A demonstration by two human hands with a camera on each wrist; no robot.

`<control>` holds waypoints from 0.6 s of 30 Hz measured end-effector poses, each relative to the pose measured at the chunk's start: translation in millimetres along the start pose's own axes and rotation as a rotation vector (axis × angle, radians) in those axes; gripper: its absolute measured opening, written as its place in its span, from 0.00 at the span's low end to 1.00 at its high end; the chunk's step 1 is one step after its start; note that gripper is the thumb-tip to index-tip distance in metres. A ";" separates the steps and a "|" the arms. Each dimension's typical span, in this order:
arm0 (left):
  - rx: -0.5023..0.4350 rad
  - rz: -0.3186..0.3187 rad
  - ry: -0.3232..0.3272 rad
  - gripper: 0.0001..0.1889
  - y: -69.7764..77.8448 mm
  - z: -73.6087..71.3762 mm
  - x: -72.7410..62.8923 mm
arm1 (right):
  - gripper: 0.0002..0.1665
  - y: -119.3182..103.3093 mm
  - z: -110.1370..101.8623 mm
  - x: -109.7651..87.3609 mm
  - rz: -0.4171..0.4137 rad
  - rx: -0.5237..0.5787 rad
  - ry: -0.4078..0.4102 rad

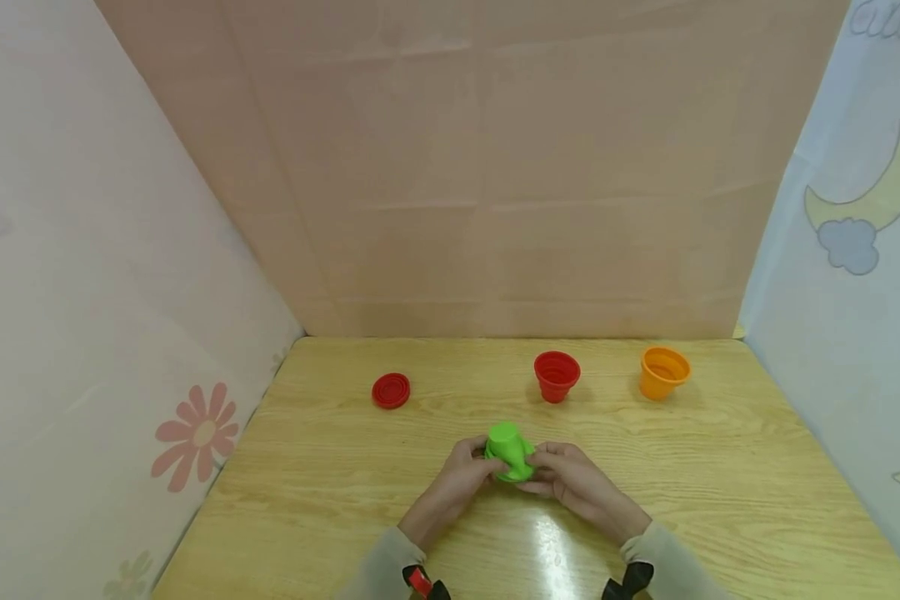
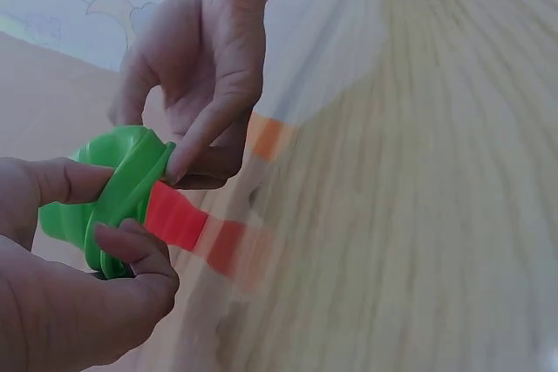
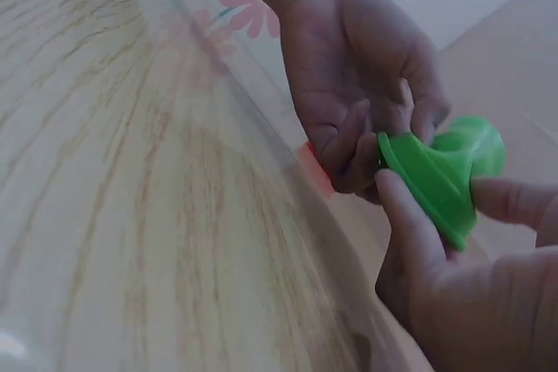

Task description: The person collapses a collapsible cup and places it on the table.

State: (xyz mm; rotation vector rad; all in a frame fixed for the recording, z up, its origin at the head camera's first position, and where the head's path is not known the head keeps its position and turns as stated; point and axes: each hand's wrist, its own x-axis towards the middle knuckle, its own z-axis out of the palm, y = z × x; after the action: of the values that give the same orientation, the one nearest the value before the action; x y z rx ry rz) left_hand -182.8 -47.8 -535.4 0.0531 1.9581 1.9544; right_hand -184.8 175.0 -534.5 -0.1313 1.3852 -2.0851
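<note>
Both hands hold a bright green collapsible cup (image 1: pixel 507 448) near the front middle of the table. Its base faces up, and its soft wall is bent and partly folded near the rim. My left hand (image 1: pixel 461 479) pinches the rim from the left, thumb on the outer wall, as the left wrist view shows with the green cup (image 2: pixel 122 185). From the right, my right hand (image 1: pixel 573 483) pinches the opposite side of the rim between thumb and fingers. In the right wrist view the green cup (image 3: pixel 436 180) is squeezed between the two hands.
Farther back stand an expanded red cup (image 1: pixel 557 375) and, to its right, an expanded orange cup (image 1: pixel 663 372). A flattened red cup (image 1: pixel 391 390) lies at the back left. The wooden table (image 1: pixel 307 483) is bounded by patterned side walls and a brown back panel (image 1: pixel 480 183).
</note>
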 end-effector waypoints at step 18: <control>0.000 0.031 0.002 0.25 5.6 -4.8 0.5 | 0.10 5.4 -8.8 6.7 0.006 0.115 -0.138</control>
State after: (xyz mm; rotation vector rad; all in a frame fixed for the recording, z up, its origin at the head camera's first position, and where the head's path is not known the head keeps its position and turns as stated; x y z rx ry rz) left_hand -185.9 -52.0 -530.2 0.0822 1.9698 1.9744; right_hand -191.3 177.0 -544.8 -0.2190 1.1802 -2.1029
